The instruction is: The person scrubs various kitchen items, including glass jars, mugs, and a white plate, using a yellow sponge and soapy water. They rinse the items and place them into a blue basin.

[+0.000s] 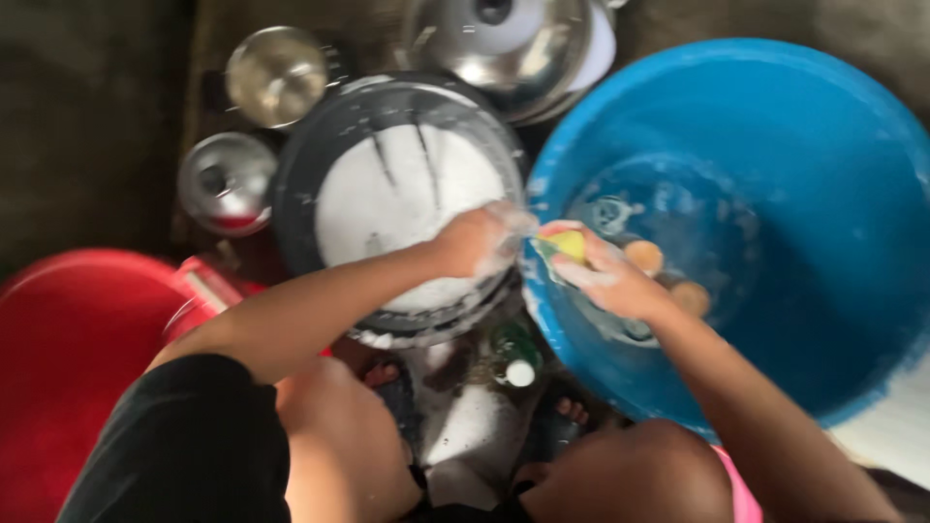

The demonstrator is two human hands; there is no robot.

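Left hand (475, 242) soapy, fingers curled onto rim of foamy black pan (407, 194), right hand (605, 276) fingers closed around yellow-green sponge (565, 244) over blue basin (823, 145) edge

Blue basin (833, 174); yellow-green sponge (565, 244); dark pan (320, 155), white foam streaked inside; red tub (68, 339); silver lids (228, 182).

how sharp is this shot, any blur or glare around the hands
Head view: soft all over, with motion blur worst on the left hand and right hand holding the sponge; glare on the steel lids up top; the left edge and the corners are dim; the blue tub is evenly lit; the foam on the dark pan looks washed out.
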